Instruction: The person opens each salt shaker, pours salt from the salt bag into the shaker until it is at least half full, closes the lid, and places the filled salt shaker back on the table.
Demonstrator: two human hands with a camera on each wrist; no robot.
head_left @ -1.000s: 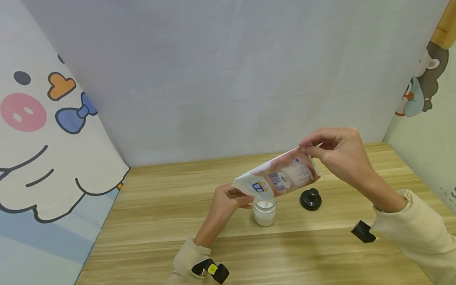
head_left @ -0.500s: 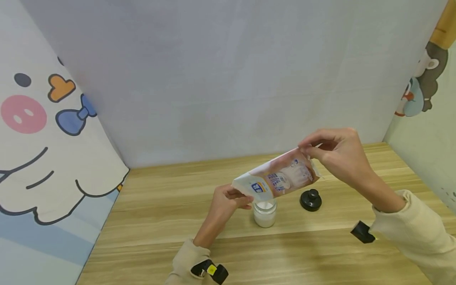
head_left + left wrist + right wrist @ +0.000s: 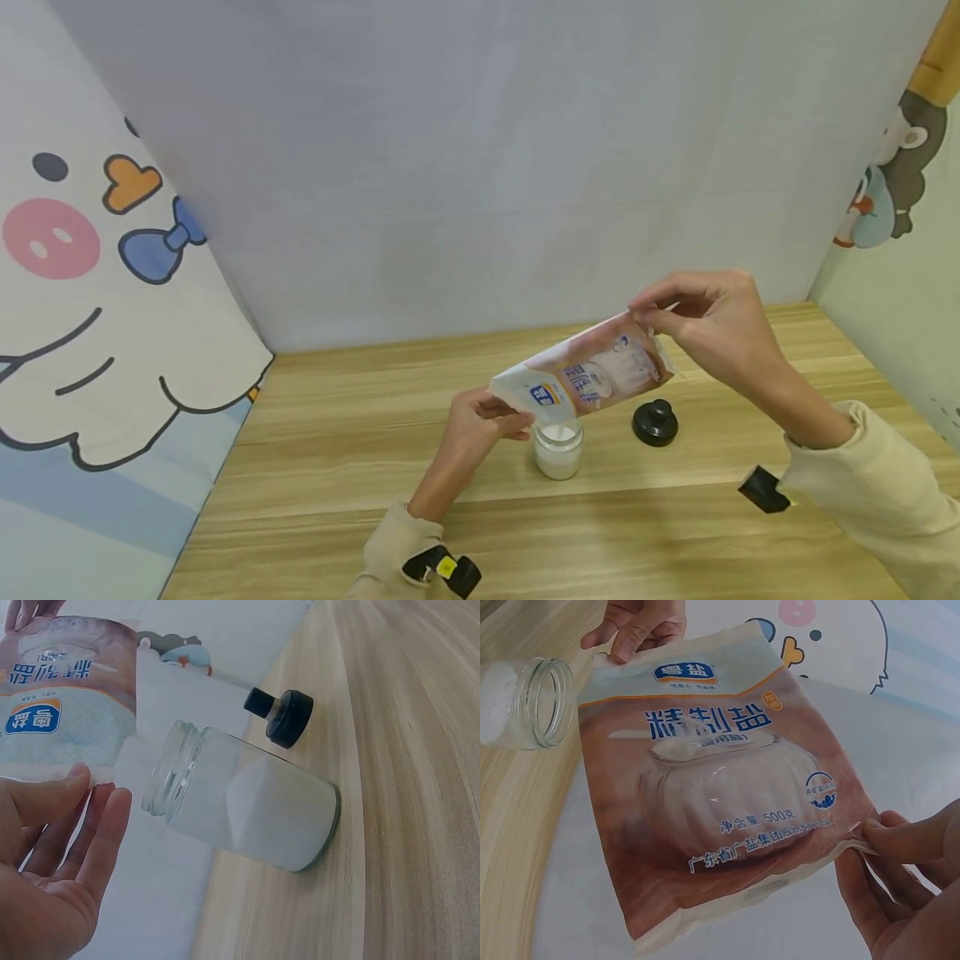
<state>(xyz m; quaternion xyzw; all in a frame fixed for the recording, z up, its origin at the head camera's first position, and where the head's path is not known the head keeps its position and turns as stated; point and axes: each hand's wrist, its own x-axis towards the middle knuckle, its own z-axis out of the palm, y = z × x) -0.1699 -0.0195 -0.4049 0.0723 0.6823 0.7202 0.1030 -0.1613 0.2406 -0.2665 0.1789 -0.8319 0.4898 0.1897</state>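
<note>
A printed salt bag [image 3: 588, 371], pink-brown with a pale end, is held tilted in the air, its pale end lower. My right hand [image 3: 716, 329] pinches a corner of the raised end between thumb and fingers. At the low end, my left hand [image 3: 56, 847] pinches the bag's edge with the thumb on its printed face. Just below that end stands an upright glass jar [image 3: 247, 799], uncovered, with white salt inside heaped higher in the middle. A faint whitish stream [image 3: 135, 761] shows between the bag's corner and the jar's mouth.
A black lid with a knob [image 3: 655, 422] lies on the wooden table [image 3: 337, 467], right of the jar. Grey cloth [image 3: 480, 183] hangs behind the table, and cartoon-printed panels [image 3: 67, 333] flank both sides.
Both hands keep the bag at almost the same place and tilt. The jar and the lid have not moved.
</note>
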